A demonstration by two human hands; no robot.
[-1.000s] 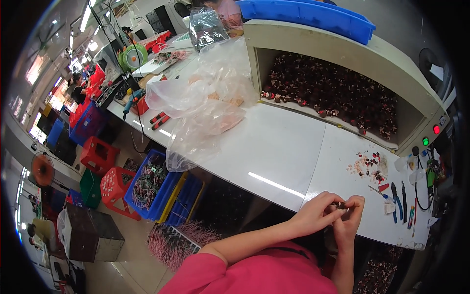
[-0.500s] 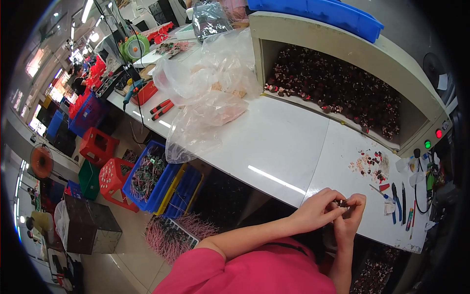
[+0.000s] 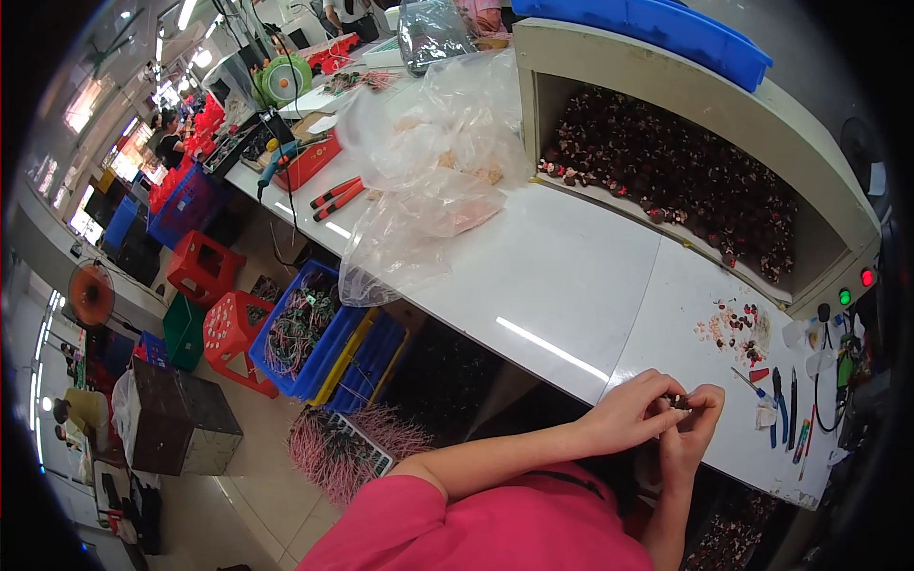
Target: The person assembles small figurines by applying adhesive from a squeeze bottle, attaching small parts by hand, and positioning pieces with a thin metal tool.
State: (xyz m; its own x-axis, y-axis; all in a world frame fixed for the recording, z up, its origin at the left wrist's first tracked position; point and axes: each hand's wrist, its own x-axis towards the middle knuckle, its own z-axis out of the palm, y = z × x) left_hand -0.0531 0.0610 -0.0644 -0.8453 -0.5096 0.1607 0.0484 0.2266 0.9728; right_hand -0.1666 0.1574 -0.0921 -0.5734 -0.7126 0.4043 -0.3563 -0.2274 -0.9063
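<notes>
My left hand (image 3: 632, 411) and my right hand (image 3: 697, 426) meet over the near edge of the white bench, fingertips pinched together. Between them they hold a small dark round part (image 3: 679, 402) with pale bits on it, partly covered by the fingers. Just beyond, on the benchtop, lies a small scatter of dark, red and pale pieces (image 3: 738, 325). Many similar dark parts (image 3: 666, 171) with red and pale bits fill the open-fronted beige box (image 3: 700, 71) at the back.
Right of my hands lie a screwdriver (image 3: 748, 382), blue-handled pliers (image 3: 780, 409) and other slim tools. Clear plastic bags (image 3: 433, 190) and red-handled tools (image 3: 338, 198) lie to the left. Below the bench are blue bins (image 3: 303, 333) of wires and red stools (image 3: 233, 343).
The whole view has shifted, so the bench and box appear farther right. My hands stay together around the small dark part, with only slight finger movement.
</notes>
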